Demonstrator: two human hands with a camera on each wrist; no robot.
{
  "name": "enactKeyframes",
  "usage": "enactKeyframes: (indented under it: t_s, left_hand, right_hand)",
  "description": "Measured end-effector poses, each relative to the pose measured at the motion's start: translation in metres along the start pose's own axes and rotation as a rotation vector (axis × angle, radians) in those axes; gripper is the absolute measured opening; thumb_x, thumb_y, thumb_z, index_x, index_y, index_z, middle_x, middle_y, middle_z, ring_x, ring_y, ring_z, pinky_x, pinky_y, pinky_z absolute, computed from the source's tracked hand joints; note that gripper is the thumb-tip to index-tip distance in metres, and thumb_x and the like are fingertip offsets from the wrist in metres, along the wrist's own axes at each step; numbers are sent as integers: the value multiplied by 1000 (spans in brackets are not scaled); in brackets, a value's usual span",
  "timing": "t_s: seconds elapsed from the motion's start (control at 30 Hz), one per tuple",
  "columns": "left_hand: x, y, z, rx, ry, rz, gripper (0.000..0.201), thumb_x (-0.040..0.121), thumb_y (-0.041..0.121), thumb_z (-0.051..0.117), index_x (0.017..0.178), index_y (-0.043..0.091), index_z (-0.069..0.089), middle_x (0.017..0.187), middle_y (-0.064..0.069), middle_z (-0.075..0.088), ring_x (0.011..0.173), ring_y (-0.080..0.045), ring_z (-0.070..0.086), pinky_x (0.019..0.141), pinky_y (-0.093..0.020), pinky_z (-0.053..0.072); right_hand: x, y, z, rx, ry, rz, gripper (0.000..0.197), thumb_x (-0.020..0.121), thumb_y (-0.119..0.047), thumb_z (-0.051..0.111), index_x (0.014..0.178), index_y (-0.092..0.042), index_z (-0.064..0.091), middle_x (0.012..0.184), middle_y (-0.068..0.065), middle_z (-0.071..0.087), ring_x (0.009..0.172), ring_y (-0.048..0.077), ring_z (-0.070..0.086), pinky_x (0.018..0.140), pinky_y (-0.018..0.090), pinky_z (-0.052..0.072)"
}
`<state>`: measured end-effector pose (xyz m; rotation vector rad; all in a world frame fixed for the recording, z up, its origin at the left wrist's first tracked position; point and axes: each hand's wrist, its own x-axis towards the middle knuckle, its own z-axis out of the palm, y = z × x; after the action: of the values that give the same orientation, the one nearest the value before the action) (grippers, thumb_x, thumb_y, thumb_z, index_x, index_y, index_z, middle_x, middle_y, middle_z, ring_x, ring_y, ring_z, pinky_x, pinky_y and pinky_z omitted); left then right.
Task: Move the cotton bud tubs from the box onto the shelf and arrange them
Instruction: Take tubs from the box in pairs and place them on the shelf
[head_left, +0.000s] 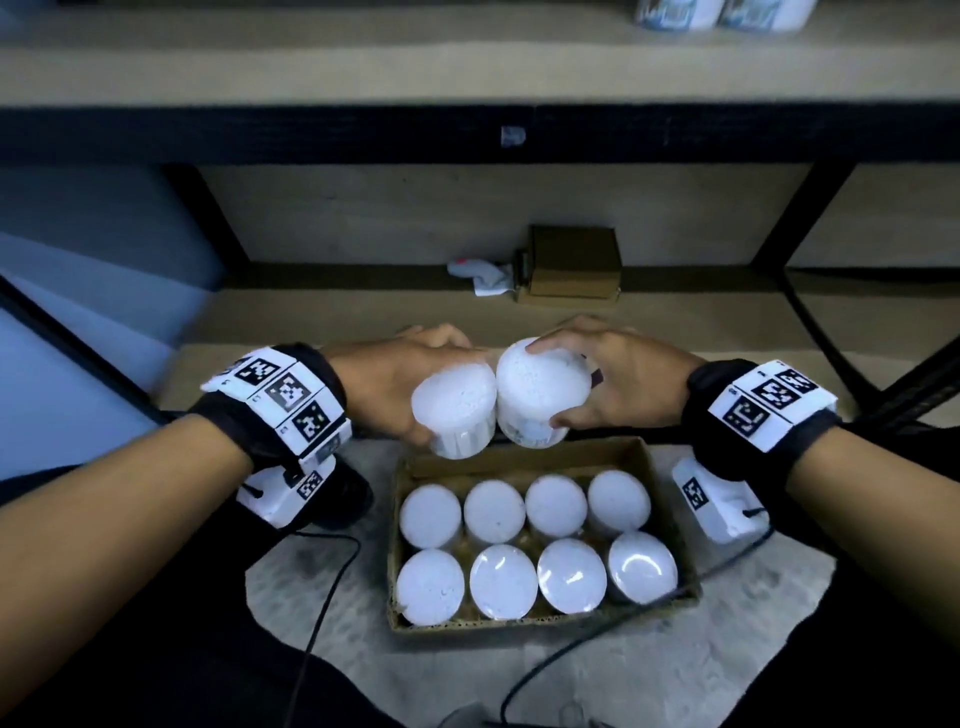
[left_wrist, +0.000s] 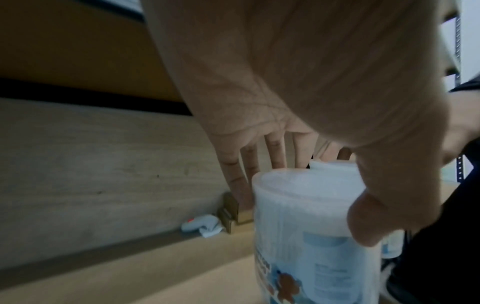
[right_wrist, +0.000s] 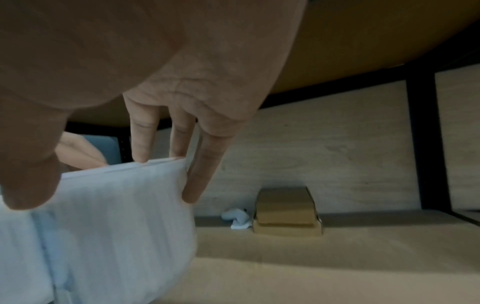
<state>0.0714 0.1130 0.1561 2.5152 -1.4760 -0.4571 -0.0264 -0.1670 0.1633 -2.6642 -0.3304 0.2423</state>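
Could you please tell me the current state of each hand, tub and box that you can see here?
left hand: grips a tub from above.
right hand: grips a second tub.
left tub: lidded, lifted above the box.
right tub: lidded, lifted, tilted, touching the left tub.
box: open, on the floor, eight lidded tubs upright in two rows.
small cardboard box: closed, on the lower shelf.
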Motion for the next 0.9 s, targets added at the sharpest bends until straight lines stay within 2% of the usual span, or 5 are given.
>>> enactKeyframes:
  t_s: [0.2, 0.4, 0.67, 0.8, 0.9]
  left_hand:
    - [-17, 26, -87, 56, 58, 31, 101, 57, 54, 62, 150, 39, 27, 139, 9, 31, 129, -8, 31, 112, -26, 28]
    - [-32, 44, -163, 127, 154, 46, 98, 63, 40, 73, 150, 43, 27, 138, 17, 33, 131, -7, 36, 111, -28, 34]
    - [-43, 68, -242, 130, 158, 43, 90, 64, 26, 73, 140, 56, 35, 133, 15, 38, 129, -7, 42, 105, -38, 43]
    - [-38, 71, -268, 129, 185, 28, 93, 67, 25, 75, 144, 56, 31, 133, 21, 36, 128, 2, 40, 108, -26, 38]
    - [-28, 66, -280, 89, 218, 5, 90, 69, 31, 74, 147, 47, 32, 134, 21, 37, 130, 2, 39, 112, -26, 35]
  right_hand:
    - [-9, -33, -72, -26, 188, -132, 76, 64, -66, 68, 134, -40, 54, 139, -14, 47, 126, 9, 48, 104, 33, 46]
    - [-15, -66, -140, -79, 318, -215, 70, 67, -62, 69, 132, -38, 58, 136, -16, 52, 125, 2, 49, 107, 22, 39]
    - [-14, -97, -203, -119, 396, -197, 70, 66, -68, 63, 132, -46, 55, 134, -25, 53, 122, 1, 50, 98, 28, 49]
    - [-7, -102, -225, -97, 489, -172, 70, 63, -72, 63, 129, -49, 57, 133, -24, 53, 119, 1, 51, 96, 27, 50]
    - [3, -100, -235, -96, 558, -136, 68, 66, -70, 65, 129, -47, 58, 131, -21, 55, 118, 0, 51, 99, 29, 48]
